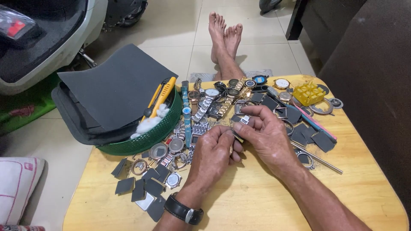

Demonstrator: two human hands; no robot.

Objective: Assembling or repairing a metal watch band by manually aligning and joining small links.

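Both hands meet over the wooden bench (257, 201): the left hand (214, 156) curls knuckles-up, the right hand (263, 134) pinches a small metal watch part (245, 120). The left grip's contents are hidden, so its state is unclear. Fingers mostly cover the part.

Bright even daylight, soft shadows, sharp focus, slight wide-angle distortion.

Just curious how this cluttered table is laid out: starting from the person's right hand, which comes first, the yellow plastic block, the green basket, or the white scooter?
From the right hand, in the head view:
1. Yellow plastic block, just beyond it on the table's far right.
2. Green basket, at the table's left edge.
3. White scooter, off the table, on the floor at far left.
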